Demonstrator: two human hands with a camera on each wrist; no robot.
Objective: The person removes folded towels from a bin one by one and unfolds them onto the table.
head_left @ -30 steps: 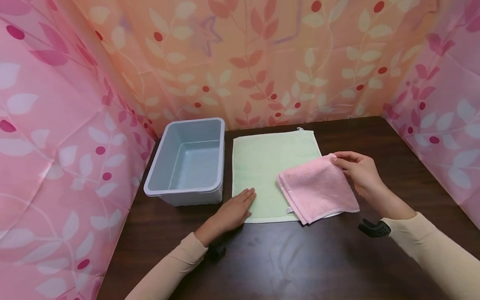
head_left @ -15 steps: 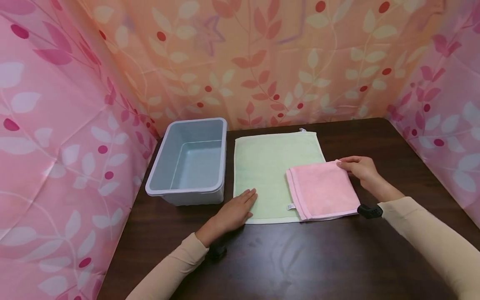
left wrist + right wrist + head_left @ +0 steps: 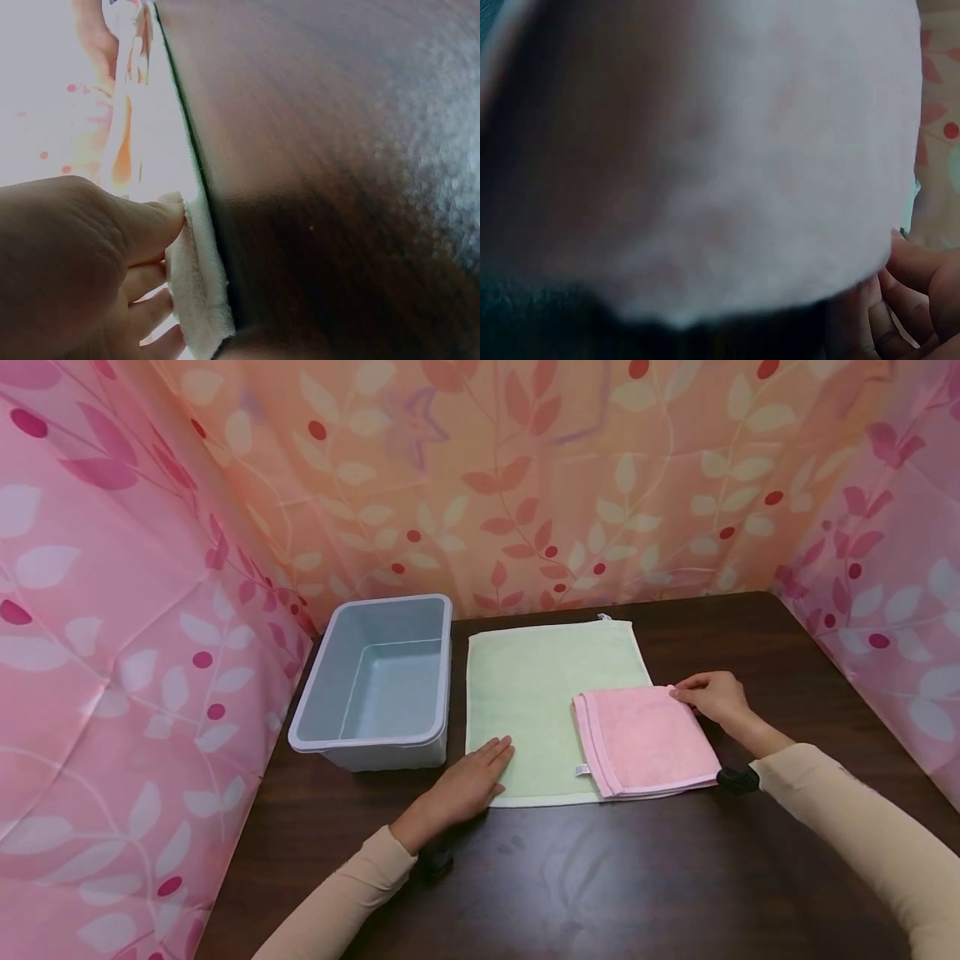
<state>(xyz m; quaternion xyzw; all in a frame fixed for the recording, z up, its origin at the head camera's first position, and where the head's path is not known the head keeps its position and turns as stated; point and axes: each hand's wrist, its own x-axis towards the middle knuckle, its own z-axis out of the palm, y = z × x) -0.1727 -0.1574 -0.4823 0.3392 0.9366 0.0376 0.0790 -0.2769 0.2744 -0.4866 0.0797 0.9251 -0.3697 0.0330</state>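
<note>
A pale green towel [image 3: 540,693] lies spread flat on the dark table. My left hand [image 3: 468,781] rests on its near left corner with fingers stretched out. In the left wrist view, the thumb [image 3: 154,221] touches the green towel's edge. Over the near right part of that towel lies a pink towel [image 3: 648,739], folded into a square, a small white tag at its left side. My right hand [image 3: 716,700] pinches its far right corner between thumb and fingers. The pink towel looms large and blurred in the right wrist view, its edge at the fingers [image 3: 900,300].
Left of the towels stands a grey-blue plastic basin [image 3: 390,739], nothing visible inside. Patterned curtains [image 3: 525,485] enclose the table [image 3: 600,877] at the back and both sides.
My right hand has lowered the pink towel and moved it slightly right, so it now lies flatter and squarer on the green one. The left hand has stayed in place.
</note>
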